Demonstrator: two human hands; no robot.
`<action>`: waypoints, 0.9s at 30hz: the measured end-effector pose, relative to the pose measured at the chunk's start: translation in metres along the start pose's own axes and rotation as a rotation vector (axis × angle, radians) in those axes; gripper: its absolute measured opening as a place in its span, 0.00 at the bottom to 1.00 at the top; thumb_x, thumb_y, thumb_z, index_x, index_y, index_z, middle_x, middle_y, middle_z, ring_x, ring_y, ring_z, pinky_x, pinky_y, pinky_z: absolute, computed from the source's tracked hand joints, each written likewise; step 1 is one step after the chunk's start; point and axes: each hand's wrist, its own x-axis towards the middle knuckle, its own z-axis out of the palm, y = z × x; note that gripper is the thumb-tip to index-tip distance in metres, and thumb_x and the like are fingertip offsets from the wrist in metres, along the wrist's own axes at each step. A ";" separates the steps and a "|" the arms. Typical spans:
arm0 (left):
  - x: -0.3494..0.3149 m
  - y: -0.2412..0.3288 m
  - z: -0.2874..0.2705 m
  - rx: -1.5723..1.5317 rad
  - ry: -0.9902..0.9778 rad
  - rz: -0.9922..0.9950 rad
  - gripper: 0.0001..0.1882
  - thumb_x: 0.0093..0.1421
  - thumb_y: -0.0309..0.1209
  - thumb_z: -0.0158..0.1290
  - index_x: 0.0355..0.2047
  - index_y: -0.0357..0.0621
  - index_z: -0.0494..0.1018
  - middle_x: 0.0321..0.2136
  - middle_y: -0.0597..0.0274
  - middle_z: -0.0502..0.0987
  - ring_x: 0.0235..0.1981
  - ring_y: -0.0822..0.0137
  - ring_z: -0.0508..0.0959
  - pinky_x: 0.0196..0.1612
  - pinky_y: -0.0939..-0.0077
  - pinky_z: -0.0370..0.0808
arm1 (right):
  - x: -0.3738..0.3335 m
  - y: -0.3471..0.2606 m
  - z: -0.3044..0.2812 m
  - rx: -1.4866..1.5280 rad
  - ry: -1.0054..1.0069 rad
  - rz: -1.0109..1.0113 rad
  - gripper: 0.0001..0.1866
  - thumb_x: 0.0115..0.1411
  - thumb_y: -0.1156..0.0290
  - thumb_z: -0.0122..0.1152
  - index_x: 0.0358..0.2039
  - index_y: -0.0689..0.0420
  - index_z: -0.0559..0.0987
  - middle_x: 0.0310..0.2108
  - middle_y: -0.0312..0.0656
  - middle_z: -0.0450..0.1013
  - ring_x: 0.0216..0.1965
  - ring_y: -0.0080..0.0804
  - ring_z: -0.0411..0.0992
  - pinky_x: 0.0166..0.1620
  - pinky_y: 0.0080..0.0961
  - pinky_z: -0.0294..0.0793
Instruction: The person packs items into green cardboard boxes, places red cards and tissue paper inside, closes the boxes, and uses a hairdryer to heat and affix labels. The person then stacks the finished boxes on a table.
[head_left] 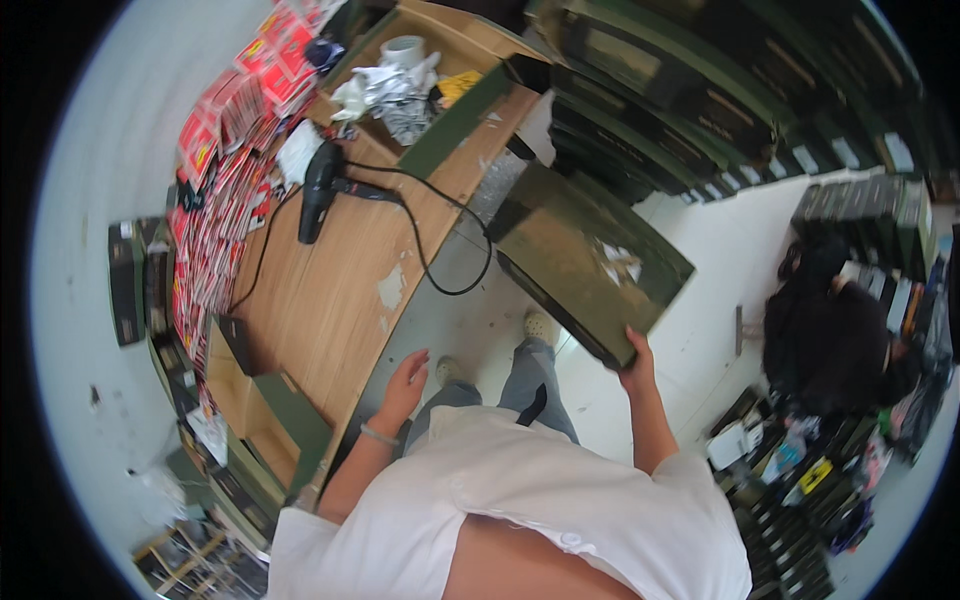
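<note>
My right hand [638, 364] grips the near corner of a dark green shoebox-like carton [570, 230], holding it tilted above the floor to the right of the table. A torn white patch and brownish scuffs mark the carton's top face. My left hand [404, 388] is empty, its fingers loosely stretched out beside the table's edge, with a band on the wrist. On the wooden table [310, 310] lies a black hair dryer [320, 188], the nearest tool to my left hand. Its cord [455, 290] loops over the table edge.
An open box [450, 130] with crumpled paper and a tape roll sits at the table's far end. Red printed packets [215, 215] pile along the left. Another open carton [285, 425] stands near left. Green cartons [690, 110] are stacked far right; a person [830, 330] in black is at right.
</note>
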 end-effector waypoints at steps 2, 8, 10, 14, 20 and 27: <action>0.015 0.021 0.012 -0.048 -0.047 0.006 0.19 0.68 0.31 0.46 0.57 0.39 0.66 0.51 0.54 0.74 0.54 0.65 0.73 0.55 0.73 0.69 | -0.055 -0.015 -0.006 -0.013 0.015 0.026 0.32 0.54 0.65 0.65 0.58 0.59 0.66 0.55 0.42 0.68 0.56 0.39 0.66 0.60 0.37 0.65; 0.034 0.047 0.006 -0.245 -0.075 0.088 0.22 0.70 0.41 0.41 0.59 0.42 0.65 0.52 0.54 0.73 0.56 0.66 0.70 0.59 0.71 0.64 | -0.161 -0.070 0.041 -0.332 -0.062 -0.097 0.36 0.52 0.65 0.64 0.60 0.62 0.64 0.57 0.44 0.67 0.58 0.39 0.65 0.62 0.35 0.62; 0.036 0.046 -0.008 -0.412 -0.040 0.109 0.27 0.70 0.48 0.38 0.61 0.44 0.64 0.53 0.55 0.72 0.58 0.65 0.68 0.61 0.70 0.62 | -0.152 -0.083 0.074 -0.552 -0.217 -0.097 0.37 0.52 0.63 0.63 0.61 0.61 0.63 0.57 0.45 0.67 0.57 0.39 0.66 0.60 0.34 0.64; 0.026 0.033 -0.064 -0.932 0.022 -0.086 0.37 0.66 0.62 0.35 0.64 0.49 0.61 0.58 0.59 0.68 0.61 0.64 0.64 0.62 0.67 0.59 | -0.108 -0.054 0.180 -0.868 -0.454 -0.030 0.42 0.50 0.62 0.64 0.64 0.59 0.59 0.60 0.44 0.64 0.60 0.38 0.62 0.62 0.32 0.59; -0.039 -0.090 -0.145 -1.150 0.267 -0.149 0.40 0.62 0.66 0.38 0.63 0.51 0.62 0.60 0.62 0.67 0.59 0.64 0.65 0.58 0.66 0.61 | -0.045 0.089 0.345 -1.076 -0.689 0.298 0.43 0.52 0.57 0.66 0.64 0.59 0.59 0.60 0.44 0.63 0.60 0.36 0.61 0.60 0.33 0.61; -0.115 -0.118 -0.206 -0.088 0.170 -0.552 0.31 0.65 0.55 0.43 0.53 0.39 0.71 0.48 0.48 0.76 0.48 0.51 0.74 0.49 0.63 0.72 | 0.048 0.226 0.387 -1.286 -0.628 -0.111 0.44 0.53 0.53 0.63 0.64 0.62 0.58 0.59 0.51 0.62 0.61 0.44 0.59 0.55 0.39 0.65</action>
